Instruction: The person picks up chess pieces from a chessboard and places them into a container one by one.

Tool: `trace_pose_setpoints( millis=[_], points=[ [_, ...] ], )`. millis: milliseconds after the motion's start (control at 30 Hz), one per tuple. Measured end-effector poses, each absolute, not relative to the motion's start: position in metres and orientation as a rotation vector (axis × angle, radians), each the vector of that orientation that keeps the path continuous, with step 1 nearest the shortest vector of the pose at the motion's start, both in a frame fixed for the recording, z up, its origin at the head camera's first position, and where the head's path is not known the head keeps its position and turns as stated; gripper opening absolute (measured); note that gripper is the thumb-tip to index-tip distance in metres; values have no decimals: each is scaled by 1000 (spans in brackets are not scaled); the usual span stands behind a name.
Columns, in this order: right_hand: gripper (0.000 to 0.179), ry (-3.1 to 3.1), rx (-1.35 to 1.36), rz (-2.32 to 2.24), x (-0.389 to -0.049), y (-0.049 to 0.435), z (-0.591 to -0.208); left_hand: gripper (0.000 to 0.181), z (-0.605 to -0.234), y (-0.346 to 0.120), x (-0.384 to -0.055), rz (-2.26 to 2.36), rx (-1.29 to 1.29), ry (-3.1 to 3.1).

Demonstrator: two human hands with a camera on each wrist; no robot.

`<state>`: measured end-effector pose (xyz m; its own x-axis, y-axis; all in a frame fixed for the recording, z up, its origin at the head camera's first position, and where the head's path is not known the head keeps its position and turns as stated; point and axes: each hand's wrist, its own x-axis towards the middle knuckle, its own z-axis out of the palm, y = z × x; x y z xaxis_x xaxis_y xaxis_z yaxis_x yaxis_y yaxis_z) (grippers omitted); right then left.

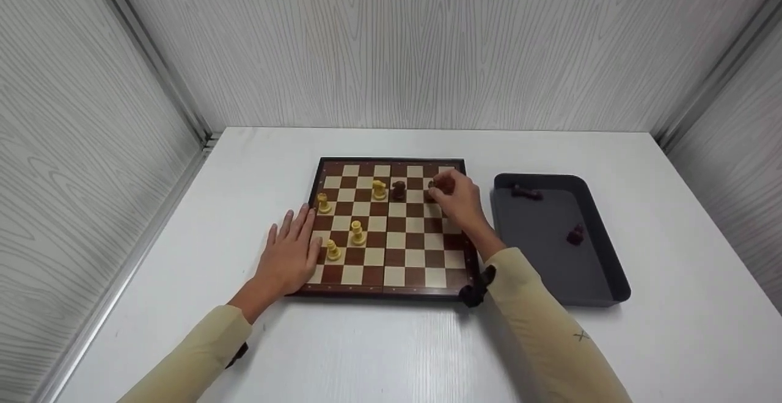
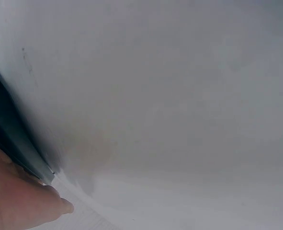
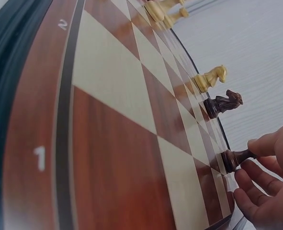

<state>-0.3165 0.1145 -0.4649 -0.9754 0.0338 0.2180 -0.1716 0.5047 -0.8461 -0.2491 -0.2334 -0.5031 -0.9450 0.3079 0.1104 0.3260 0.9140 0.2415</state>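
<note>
A brown-and-cream chessboard (image 1: 415, 278) lies on the white table. My left hand (image 1: 287, 256) rests flat along its left edge with straight fingers. Near the board's far right corner, my right hand (image 1: 459, 198) pinches the top of a dark chess piece (image 3: 231, 160) between thumb and finger. The piece's base stands on or just over a square; its head is hidden by the fingers. Left of it stand a dark knight (image 1: 399, 190) and a light knight (image 1: 379, 190), side by side. Three more light pieces stand on the left half, including a tall one (image 1: 357, 233).
Right of the board stands a dark grey tray (image 1: 618, 281). A long dark chess piece (image 1: 526, 192) lies at its far end, and another dark piece (image 1: 575, 235) sits nearer its right wall. Pale wood-grain panels (image 1: 427, 49) enclose the table at the back and sides.
</note>
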Motion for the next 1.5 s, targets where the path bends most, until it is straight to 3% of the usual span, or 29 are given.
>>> trace_pose_setpoints(
  millis=[1500],
  points=[
    [17,-2400,227,1403,-306,134,-455,63,-502,-232,-249,-404,-492,-3012]
  ],
)
